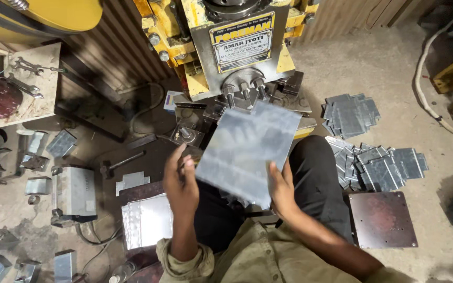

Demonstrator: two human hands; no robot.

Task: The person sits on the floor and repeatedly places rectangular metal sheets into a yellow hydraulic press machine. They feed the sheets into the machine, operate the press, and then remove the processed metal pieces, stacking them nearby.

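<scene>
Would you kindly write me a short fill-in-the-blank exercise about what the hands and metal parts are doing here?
1. Both hands hold one flat metal ____ in front of the yellow press.
2. The left hand grips its ____ edge, the right hand its lower right edge.
3. Stacks of cut metal pieces lie on the floor to the person's ____.
4. A dark square plate lies just ____ those stacks in the picture.

Missing words: sheet; left; right; below

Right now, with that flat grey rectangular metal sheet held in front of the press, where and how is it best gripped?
Probably by its two long edges, one from each side, near the lower end. The flat grey rectangular metal sheet is thin, broad and tilted, so pinching opposite edges should steady it. The left hand is at its left edge and the right hand at its lower right edge, clear of the yellow press.
</scene>
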